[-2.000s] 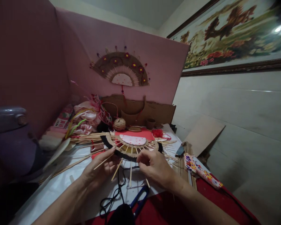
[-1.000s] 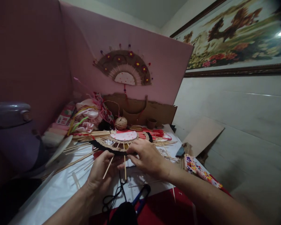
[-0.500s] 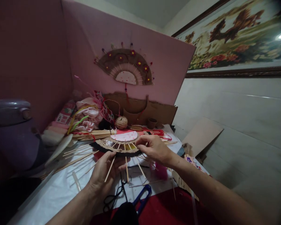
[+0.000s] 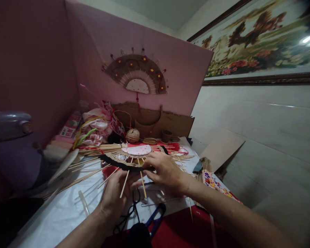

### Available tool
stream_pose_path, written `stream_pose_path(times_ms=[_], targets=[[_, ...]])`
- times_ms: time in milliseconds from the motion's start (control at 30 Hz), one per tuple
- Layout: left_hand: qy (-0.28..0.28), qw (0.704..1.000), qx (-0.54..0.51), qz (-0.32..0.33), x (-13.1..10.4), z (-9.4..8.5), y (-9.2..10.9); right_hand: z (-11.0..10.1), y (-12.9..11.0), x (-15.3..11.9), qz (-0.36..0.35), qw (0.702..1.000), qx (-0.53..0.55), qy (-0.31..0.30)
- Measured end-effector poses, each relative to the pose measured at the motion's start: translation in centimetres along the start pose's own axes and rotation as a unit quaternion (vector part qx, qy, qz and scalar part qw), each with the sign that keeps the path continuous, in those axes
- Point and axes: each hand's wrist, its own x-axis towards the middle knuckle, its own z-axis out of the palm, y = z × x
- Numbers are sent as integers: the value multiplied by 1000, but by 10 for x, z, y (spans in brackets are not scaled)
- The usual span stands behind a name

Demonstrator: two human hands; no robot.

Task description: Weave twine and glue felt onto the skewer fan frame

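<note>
Now | left hand [image 4: 116, 189], right hand [image 4: 165, 172]: fingers [image 4: 150, 161] seemingly pinching one fan [image 4: 136, 150] | one twine ball [image 4: 132, 135]

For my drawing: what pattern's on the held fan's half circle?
The half circle is pale pink with red dots; head view.

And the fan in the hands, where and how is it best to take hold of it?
Best hold the fan by its black rim, probably, from the near side, pinching top and underside where the thin sticks leave a gap. The rim is one long curved band; the sticks jut past it and look easier to bend.
</note>
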Motion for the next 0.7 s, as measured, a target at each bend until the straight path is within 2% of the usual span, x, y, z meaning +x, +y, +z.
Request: stream_pose_path(times_ms=[67,200,333,500,600,700], targets=[[-18,1000,6,22,1,-3,-3,-1,-2,1,-7,1000,-21,-4],[-3,1000,-3,22,5,-9,-10,-1,-5,2,-23,997,-71,-6],[-11,999,26,36,4,-8,-13,1,-6,3,-43,992,-122,-10],[30,994,76,78,3,-1,-13,5,-6,3,-95,979,-177,-29],[56,994,73,64,5,-1,-11,7,-5,4,-123,972,-198,-32],[67,994,68,48,4,0,-9,9,-3,6,-121,973,-193,-34]])
